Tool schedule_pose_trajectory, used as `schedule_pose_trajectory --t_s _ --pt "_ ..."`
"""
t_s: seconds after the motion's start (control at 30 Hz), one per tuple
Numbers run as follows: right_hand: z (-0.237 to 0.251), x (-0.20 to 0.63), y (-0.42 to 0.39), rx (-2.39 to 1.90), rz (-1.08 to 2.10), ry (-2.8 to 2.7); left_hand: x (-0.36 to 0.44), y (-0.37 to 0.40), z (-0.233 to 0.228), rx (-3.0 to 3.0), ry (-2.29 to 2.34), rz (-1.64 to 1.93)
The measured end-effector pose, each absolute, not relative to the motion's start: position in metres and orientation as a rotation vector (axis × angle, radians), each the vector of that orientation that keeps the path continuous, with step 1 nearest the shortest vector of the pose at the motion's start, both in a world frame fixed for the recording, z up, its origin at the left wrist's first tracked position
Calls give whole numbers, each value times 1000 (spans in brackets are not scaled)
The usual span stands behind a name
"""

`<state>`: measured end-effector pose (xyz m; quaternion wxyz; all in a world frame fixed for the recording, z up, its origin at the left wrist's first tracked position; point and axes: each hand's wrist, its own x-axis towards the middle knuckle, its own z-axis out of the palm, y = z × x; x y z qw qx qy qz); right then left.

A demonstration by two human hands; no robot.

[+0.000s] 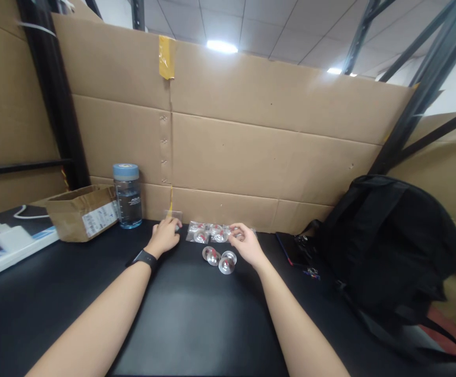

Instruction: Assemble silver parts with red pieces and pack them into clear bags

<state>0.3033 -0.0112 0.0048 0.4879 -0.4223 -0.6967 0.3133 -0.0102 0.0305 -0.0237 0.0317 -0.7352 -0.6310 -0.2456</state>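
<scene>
Toward the table's (196,324) far edge lie three small round metal parts (220,258), loose, just beside the right hand (247,245). Its fingers pinch the end of a strip of clear packets (208,233) by the cardboard wall (259,152). The left hand (165,235), curled, presses a small clear piece (173,214); the packets look light, limp and slippery, best gripped at an edge.
</scene>
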Motion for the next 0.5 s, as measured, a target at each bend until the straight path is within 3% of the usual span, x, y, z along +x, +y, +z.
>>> schedule_pose_trajectory --t_s 0.2,0.5 --pt "4 306 -11 -1076 695 -1718 26 11 -13 -2696 -1472 -742" --pt "4 307 -12 -1125 600 -1752 45 0 -10 -2573 -1519 -670"
